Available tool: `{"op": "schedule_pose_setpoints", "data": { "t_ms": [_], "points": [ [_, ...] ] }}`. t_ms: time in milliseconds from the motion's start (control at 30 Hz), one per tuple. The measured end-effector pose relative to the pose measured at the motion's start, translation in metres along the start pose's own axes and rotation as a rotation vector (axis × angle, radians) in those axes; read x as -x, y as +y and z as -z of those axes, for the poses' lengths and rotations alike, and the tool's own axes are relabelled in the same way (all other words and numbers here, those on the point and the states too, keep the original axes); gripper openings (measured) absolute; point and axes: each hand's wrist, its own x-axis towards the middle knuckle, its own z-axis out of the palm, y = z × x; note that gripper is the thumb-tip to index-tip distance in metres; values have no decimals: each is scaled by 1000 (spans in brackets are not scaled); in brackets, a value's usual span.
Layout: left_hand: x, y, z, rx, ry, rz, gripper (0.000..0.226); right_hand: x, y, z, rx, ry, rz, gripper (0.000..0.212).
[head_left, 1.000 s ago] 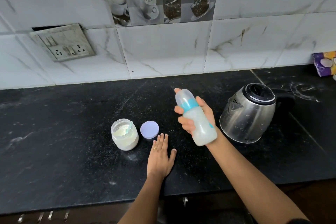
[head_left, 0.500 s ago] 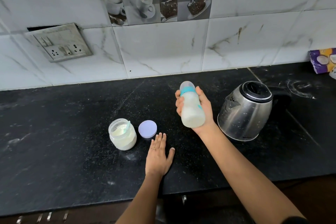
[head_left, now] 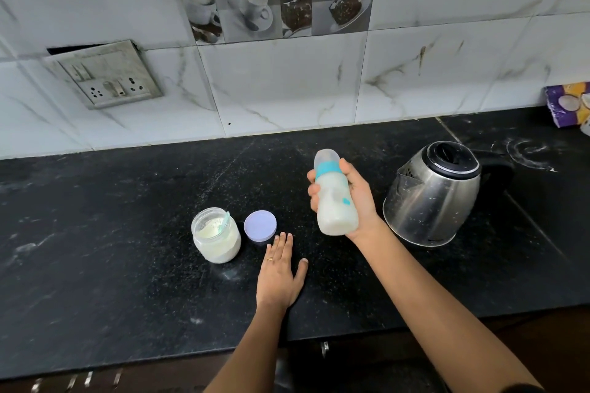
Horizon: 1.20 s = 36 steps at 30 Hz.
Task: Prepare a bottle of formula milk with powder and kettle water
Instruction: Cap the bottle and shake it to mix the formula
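Above the middle of the black stone surface [head_left: 111, 249], the right hand [head_left: 360, 198] holds the milky baby bottle with a blue ring [head_left: 335, 201], fingers [head_left: 313, 190] curled round it. The left hand [head_left: 277, 277] lies flat near the front edge, its fingers straight. A round purple lid [head_left: 260, 227] and an open glass jar of white powder [head_left: 217, 236] sit just beside it. A shiny steel kettle [head_left: 434, 198] stands close by, toward the right edge. A purple box [head_left: 568, 104] at the back right corner is cut off.

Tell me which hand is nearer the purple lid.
Left. The left hand lies flat on the counter, fingertips at the purple lid's near edge. The right hand grips the baby bottle off to the lid's right, beside the kettle.
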Motion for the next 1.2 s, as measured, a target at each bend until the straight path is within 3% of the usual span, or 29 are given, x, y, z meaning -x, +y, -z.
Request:
{"op": "schedule_pose_setpoints", "data": {
  "t_ms": [100, 267, 400, 567, 667, 767, 900, 1000, 1133, 1200],
  "points": [
    [0, 0, 0, 9, -6, 6, 66, -2, -3, -4, -25, 135, 94, 35],
    [0, 1, 1, 16, -3, 9, 66, 1, -5, -5, 81, 63, 90, 42],
    [0, 0, 1, 34, 5, 14, 66, 1, -1, -10, 129, 95, 100, 84],
    [0, 1, 1, 34, 7, 11, 66, 3, 1, -13, 80, 94, 47, 64],
    [1, 1, 1, 35, 11, 9, 66, 4, 0, -10, 221, 120, 30, 63],
    [0, 1, 1, 33, 11, 8, 66, 4, -5, -12, 191, 70, 31, 62],
    [0, 1, 1, 38, 5, 14, 66, 8, -11, -9, 132, -73, 41, 83],
    [1, 1, 0, 44, 5, 14, 66, 7, -12, -16, 126, -107, 46, 76],
    [1, 1, 1, 41, 10, 10, 66, 1, -9, -15, -143, -3, 63, 65],
    [1, 1, 1, 49, 15, 15, 66, 4, -5, -10, -56, -73, 17, 59]
  ]
}}
